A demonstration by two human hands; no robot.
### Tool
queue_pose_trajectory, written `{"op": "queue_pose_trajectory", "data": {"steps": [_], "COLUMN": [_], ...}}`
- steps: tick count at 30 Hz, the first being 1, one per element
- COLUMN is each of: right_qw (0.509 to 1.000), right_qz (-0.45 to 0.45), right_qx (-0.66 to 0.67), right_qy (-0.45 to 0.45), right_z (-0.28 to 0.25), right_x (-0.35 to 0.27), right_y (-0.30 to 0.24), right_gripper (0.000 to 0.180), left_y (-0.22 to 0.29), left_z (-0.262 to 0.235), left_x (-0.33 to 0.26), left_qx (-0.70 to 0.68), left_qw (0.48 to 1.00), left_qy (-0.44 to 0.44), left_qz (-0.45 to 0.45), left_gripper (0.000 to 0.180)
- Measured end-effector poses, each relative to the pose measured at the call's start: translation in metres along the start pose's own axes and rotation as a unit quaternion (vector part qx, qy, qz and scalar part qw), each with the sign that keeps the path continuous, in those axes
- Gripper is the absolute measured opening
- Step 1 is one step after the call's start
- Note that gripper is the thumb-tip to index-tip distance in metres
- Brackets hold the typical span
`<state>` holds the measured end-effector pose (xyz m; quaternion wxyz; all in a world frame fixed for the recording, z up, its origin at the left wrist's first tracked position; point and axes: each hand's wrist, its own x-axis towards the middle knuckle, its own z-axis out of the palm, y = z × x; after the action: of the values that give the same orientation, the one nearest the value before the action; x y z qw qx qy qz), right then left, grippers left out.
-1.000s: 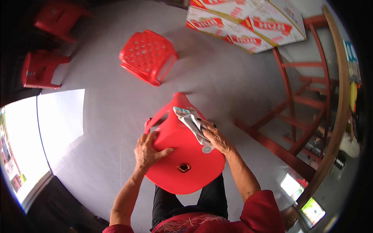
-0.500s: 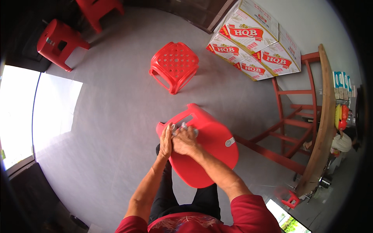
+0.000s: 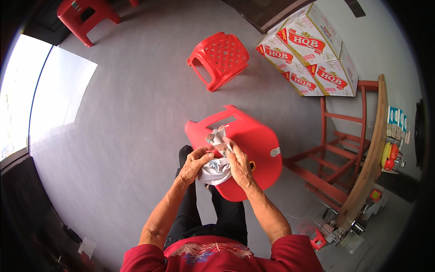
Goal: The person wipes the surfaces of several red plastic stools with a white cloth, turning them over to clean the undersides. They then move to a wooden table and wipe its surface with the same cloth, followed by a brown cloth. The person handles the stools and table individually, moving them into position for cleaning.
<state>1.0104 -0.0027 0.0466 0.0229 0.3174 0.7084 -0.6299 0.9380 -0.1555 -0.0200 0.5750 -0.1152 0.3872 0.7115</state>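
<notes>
In front of my legs a red plastic stool [image 3: 253,140] lies tipped, its round seat facing up toward me and its legs pointing away to the left. Over its near left part, both hands hold a crumpled white cloth [image 3: 216,171]. My left hand [image 3: 196,162] pinches the cloth's left side, fingers bent. On the other side my right hand [image 3: 239,164] grips it between thumb and fingers. Part of the cloth rises in folds between the hands and part hangs below them. A pale sticker [image 3: 275,152] shows on the stool's right side.
Farther off stands a red stool with a perforated seat [image 3: 225,54]. Another red stool [image 3: 86,18] is at the far left. White-and-red cartons [image 3: 312,50] are stacked against the wall at far right. A wooden-topped table [image 3: 369,158] with red legs stands at the right.
My hands have moved apart, and the cloth, bunched small under them before, now hangs opened out between them. The view has shifted, and the right hand has turned upright.
</notes>
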Motion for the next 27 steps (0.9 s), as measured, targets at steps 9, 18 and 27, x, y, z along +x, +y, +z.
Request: {"op": "queue_pose_trajectory", "data": {"steps": [9, 18, 27], "right_qw": [0.99, 0.972, 0.94], "right_qz": [-0.075, -0.168, -0.31], "right_qx": [-0.026, -0.051, -0.112], "right_qy": [0.121, 0.157, -0.092], "right_z": [-0.03, -0.084, -0.048], "right_x": [-0.011, -0.046, -0.098], "right_y": [0.007, -0.001, -0.034], "right_gripper": [0.04, 0.041, 0.039], "left_y": [-0.019, -0.018, -0.037], "left_z": [0.062, 0.12, 0.128], "left_x": [-0.019, -0.056, -0.038], "left_qx": [0.628, 0.585, 0.151], "left_qw": [0.714, 0.761, 0.969], "left_qy": [0.079, 0.056, 0.099], "left_qz": [0.3, 0.274, 0.168], "left_gripper": [0.026, 0.028, 0.06]}}
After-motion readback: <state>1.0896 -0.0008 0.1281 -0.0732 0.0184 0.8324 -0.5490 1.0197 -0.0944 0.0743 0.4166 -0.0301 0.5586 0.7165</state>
